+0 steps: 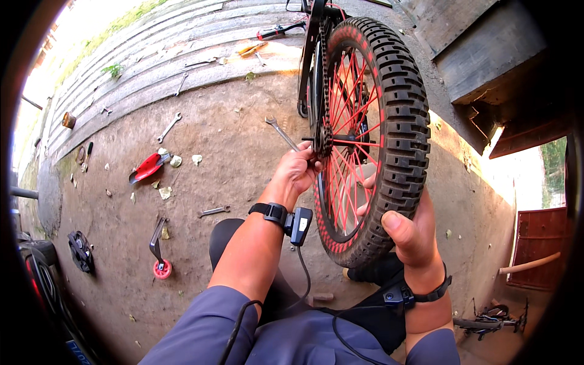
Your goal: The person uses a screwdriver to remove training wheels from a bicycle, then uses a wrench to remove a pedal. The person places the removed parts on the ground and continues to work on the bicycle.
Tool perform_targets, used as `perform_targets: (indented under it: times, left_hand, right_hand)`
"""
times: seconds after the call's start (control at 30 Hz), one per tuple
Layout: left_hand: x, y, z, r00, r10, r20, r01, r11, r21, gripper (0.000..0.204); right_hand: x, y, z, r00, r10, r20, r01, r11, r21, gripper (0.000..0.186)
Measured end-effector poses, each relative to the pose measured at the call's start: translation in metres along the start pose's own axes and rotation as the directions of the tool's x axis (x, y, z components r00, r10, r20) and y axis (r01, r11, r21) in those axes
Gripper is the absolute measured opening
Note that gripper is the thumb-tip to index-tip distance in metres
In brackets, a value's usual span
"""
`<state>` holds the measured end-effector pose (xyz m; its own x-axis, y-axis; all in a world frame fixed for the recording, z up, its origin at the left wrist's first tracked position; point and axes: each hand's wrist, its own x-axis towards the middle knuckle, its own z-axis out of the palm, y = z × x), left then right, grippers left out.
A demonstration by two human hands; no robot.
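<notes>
A small bicycle wheel with a knobby black tire and red spokes stands upright in front of me, in the black frame. My left hand is at the axle on the wheel's left side, beside the chain and sprocket. Its fingers are closed around the lower end of a combination wrench, whose open jaw points up and left. My right hand grips the tire low on its right side, thumb on the tread and fingertips showing through the spokes. The wrench's lower end is hidden by my fingers.
On the dirt floor at left lie a wrench, a shorter wrench, a red bicycle saddle, a training wheel on a bracket and a black pouch-like item. Wooden planks overhang at right; bike parts lie lower right.
</notes>
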<state>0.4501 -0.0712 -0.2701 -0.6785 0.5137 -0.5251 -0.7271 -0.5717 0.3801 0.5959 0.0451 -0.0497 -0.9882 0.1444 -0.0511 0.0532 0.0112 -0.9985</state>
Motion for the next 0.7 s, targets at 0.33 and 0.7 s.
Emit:
perform_targets:
  times: [0.33,0.7]
  left_hand:
    - [0.008,-0.006,0.001,0.999,0.048,-0.012,-0.049,0.997,-0.054,0.02]
    - [-0.001,-0.009,0.001,0.997,0.037,0.062,-0.03,0.993,-0.116,0.02]
  right_hand:
    - [-0.006,-0.005,0.003,0.999,0.033,0.029,-0.033,0.999,0.028,0.072]
    - [0.001,-0.005,0.003,1.0,0.006,0.024,-0.006,1.0,0.005,0.067]
